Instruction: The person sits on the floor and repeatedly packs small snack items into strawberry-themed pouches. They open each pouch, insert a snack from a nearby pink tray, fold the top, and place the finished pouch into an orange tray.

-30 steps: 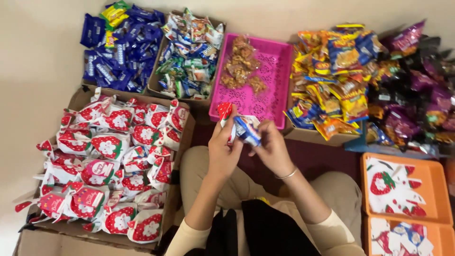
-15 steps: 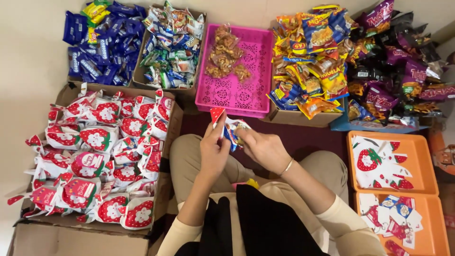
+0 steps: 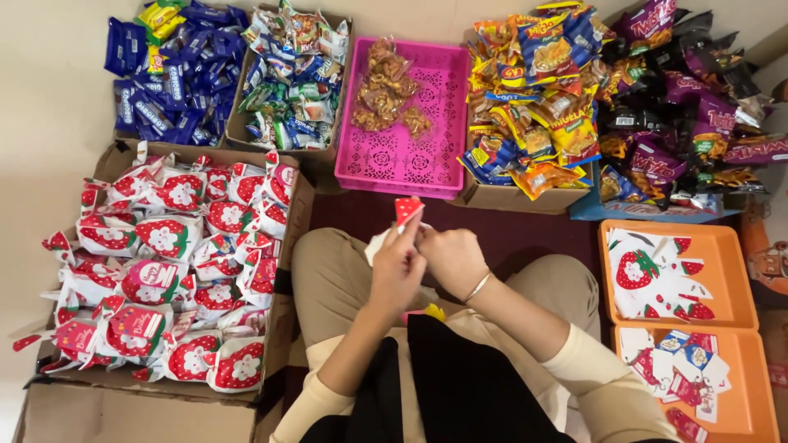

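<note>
While both our hands meet over the lap, we note the small strawberry-print bag pinched between them: left hand clamped on its body, right hand closed on its neck. The bag stands roughly upright, long axis pointing away from us, red top toward the pink basket.

Done, as we judge: the cardboard box at left is heaped with filled strawberry bags. Left: flat empty bags in the upper orange tray, small cards in the lower orange tray, and plenty of snack packets in stock.
</note>
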